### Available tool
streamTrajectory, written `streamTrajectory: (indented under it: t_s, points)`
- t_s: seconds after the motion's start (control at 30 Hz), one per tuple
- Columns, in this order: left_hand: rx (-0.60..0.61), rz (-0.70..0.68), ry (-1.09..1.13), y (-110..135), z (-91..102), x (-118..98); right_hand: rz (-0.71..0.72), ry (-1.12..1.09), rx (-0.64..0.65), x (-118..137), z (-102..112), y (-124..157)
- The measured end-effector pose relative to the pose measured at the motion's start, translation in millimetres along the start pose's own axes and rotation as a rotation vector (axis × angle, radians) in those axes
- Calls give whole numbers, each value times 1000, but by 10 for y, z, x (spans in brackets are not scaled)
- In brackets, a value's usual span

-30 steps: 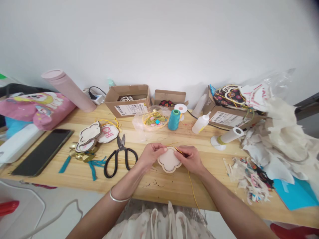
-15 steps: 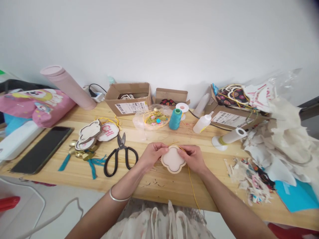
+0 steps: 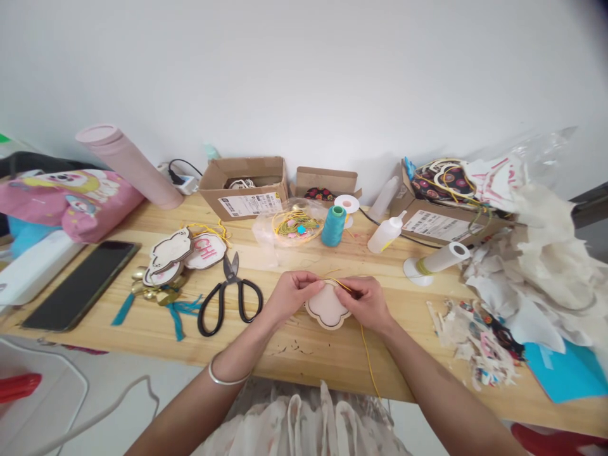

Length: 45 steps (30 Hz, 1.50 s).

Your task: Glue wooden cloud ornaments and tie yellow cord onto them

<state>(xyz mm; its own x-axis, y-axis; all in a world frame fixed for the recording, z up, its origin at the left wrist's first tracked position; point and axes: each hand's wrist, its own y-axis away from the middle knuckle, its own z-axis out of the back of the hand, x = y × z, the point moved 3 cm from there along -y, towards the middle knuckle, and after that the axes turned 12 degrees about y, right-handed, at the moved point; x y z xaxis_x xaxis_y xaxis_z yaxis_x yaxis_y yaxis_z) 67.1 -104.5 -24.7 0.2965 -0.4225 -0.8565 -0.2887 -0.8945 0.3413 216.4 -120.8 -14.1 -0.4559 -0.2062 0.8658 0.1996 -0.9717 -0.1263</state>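
Between my hands, just above the wooden table, is a pale flower-shaped wooden plaque (image 3: 327,308) with a lighter centre and a tan rim. My left hand (image 3: 293,292) is closed on its upper left edge, thumb on the face. Closed at the upper right edge, my right hand (image 3: 365,300) also pinches a yellow cord (image 3: 367,354). The cord runs along the plaque's top and hangs down past the table's front edge. Black-handled scissors (image 3: 230,294) lie left of my left hand, blades pointing away.
Flower-shaped plaques (image 3: 173,251) with brass bells and teal tassels lie at left, near a phone (image 3: 80,285). Behind stand cardboard boxes (image 3: 249,206), a teal thread cone (image 3: 334,227), a glue bottle (image 3: 386,234) and a cord-wound spool (image 3: 439,261). Fabric scraps (image 3: 489,351) lie at right.
My fingers have shifted slightly along the plaque's top edge, and the right hand has come a little closer to the left. Both hands keep hold.
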Motion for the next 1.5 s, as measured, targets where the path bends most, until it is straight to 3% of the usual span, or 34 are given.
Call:
streamTrajectory:
  t_s: [0.3, 0.57, 0.77, 1.07, 1.27, 1.5]
  points:
    - [17, -12, -78, -6, -56, -13, 5, -12, 34, 39, -16, 14]
    - [1, 43, 8, 12, -16, -1, -339, -413, 103, -134, -69, 1]
    - [51, 70, 78, 15, 3, 30, -423, -614, 138, -137, -79, 12]
    - [-4, 83, 141, 20, 9, 4, -551, -735, 87, -154, -63, 21]
    - [-38, 20, 86, 4, 22, -4, -337, -459, 98, -110, -16, -9]
    - [-30, -177, -237, 1, 1, -35, -58, -20, 12, -15, 17, 11]
